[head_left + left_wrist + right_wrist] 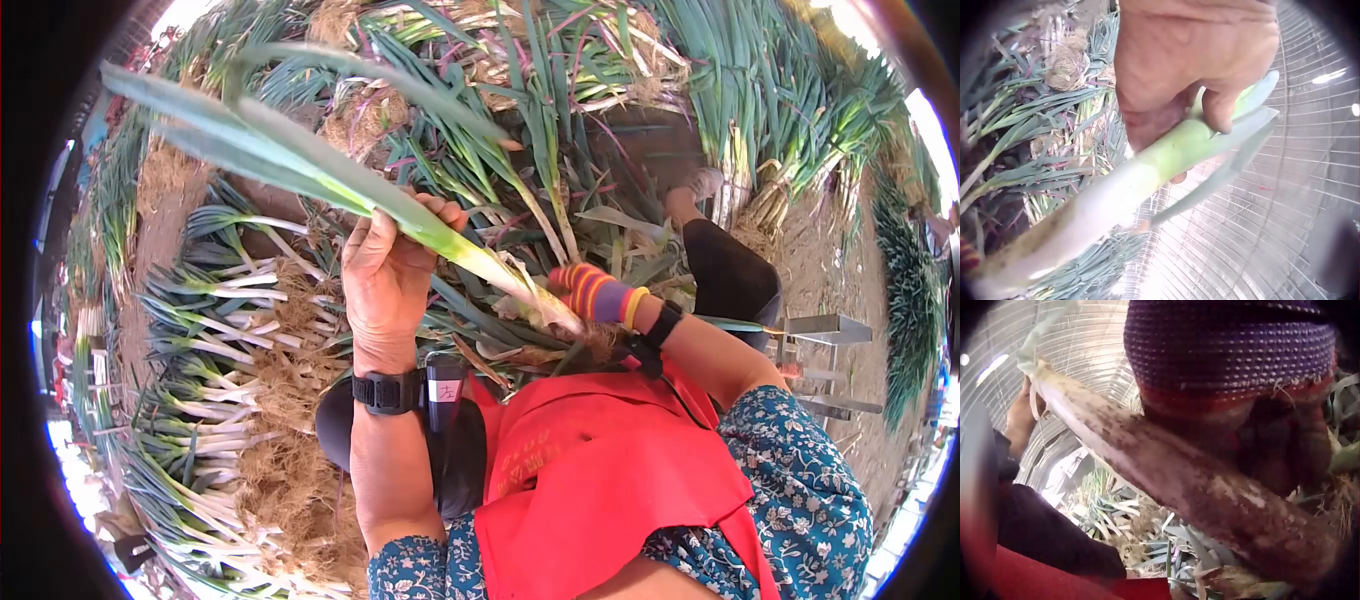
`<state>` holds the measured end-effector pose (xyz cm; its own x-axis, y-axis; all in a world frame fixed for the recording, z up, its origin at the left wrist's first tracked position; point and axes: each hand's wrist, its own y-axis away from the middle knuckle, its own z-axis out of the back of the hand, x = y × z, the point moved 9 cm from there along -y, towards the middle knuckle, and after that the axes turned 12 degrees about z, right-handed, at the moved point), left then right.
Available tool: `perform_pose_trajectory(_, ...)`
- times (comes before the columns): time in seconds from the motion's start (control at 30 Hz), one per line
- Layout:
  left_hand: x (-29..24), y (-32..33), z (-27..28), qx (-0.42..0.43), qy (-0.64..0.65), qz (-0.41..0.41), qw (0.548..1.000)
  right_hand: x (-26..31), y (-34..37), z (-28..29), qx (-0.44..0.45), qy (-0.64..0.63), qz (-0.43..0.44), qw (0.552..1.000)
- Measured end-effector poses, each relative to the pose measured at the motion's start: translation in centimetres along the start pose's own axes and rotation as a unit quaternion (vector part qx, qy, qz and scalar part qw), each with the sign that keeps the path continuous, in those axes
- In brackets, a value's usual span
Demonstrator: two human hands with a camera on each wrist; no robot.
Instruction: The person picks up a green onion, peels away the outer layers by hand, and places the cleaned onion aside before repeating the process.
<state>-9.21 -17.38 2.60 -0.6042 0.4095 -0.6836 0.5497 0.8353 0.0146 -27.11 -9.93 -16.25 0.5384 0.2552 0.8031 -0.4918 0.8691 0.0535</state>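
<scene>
A large leek (470, 258) lies slantwise across the head view, its green leaves to the upper left and its root end to the lower right. The bare left hand (385, 275) grips it where white turns to green; the left wrist view shows this hand (1191, 69) with thumb and fingers round the stalk. Near the roots, the right hand (600, 295), in a striped knitted glove, holds the lower stalk. In the right wrist view brown soil covers that stalk (1166, 462), and the gloved hand's (1229, 381) curled fingers are partly in shadow against it.
Rows of leeks (210, 440) with matted roots (290, 470) lie at the left. Loose leeks and leaves (480, 150) cover the ground ahead. Upright bundles (735, 110) stand at the upper right. A metal stand (828, 330) is beside the person's right leg (730, 270).
</scene>
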Motion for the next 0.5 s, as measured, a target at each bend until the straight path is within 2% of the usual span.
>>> perform_pose_trajectory(0.03, 0.2, -0.1, 0.4, -0.015, 0.000, -0.001, 1.000, 2.2, 0.5, 3.2, -0.107, -0.063, 0.002, 0.992)
perform_pose_trajectory(0.07, 0.3, -0.3, 0.8, -0.027, -0.006, -0.002, 1.000, 6.8, -0.1, 5.6, -0.138, -0.010, 0.127, 0.982)
perform_pose_trajectory(0.1, 0.5, -0.4, 0.6, -0.024, -0.009, -0.001, 1.000, 11.5, -0.5, 7.7, -0.165, 0.045, 0.252, 0.953)
perform_pose_trajectory(0.13, 0.4, -0.4, 0.9, -0.052, 0.003, -0.009, 0.999, 14.4, -1.0, 8.8, -0.168, 0.046, 0.254, 0.951)
perform_pose_trajectory(0.17, 0.3, -0.3, 1.3, -0.081, 0.016, -0.019, 0.996, 15.4, -1.7, 9.6, -0.185, -0.088, 0.171, 0.964)
perform_pose_trajectory(0.2, 0.4, -0.3, 1.4, -0.087, 0.023, -0.016, 0.996, 14.9, -2.1, 9.5, -0.196, -0.220, 0.083, 0.952)
perform_pose_trajectory(0.23, 0.4, -0.4, 1.4, -0.086, 0.023, -0.016, 0.996, 14.3, -2.5, 9.1, -0.196, -0.220, 0.083, 0.952)
perform_pose_trajectory(0.27, 0.2, -0.4, 1.3, -0.077, 0.008, -0.029, 0.997, 16.2, -2.6, 9.6, -0.218, -0.026, 0.204, 0.954)
perform_pose_trajectory(0.3, 0.0, -0.3, 1.2, -0.069, -0.007, -0.042, 0.997, 18.3, -2.0, 8.9, -0.226, 0.169, 0.316, 0.906)
perform_pose_trajectory(0.33, 0.1, -0.2, 1.3, -0.073, -0.005, -0.044, 0.996, 18.2, -1.8, 8.7, -0.233, 0.193, 0.346, 0.888)
perform_pose_trajectory(0.37, 0.3, -0.2, 1.3, -0.063, 0.001, -0.040, 0.997, 18.1, -2.0, 8.4, -0.229, 0.190, 0.347, 0.890)
perform_pose_trajectory(0.43, 0.5, -0.2, 1.3, -0.053, 0.007, -0.036, 0.998, 16.0, -3.0, 8.7, -0.251, 0.096, 0.261, 0.927)
perform_pose_trajectory(0.47, 0.7, -0.4, 0.9, -0.025, 0.002, -0.023, 0.999, 15.0, -3.7, 8.4, -0.216, 0.009, 0.228, 0.949)
perform_pose_trajectory(0.5, 1.1, -0.6, 0.2, 0.006, -0.002, -0.009, 1.000, 14.5, -4.0, 8.4, -0.218, 0.011, 0.224, 0.950)
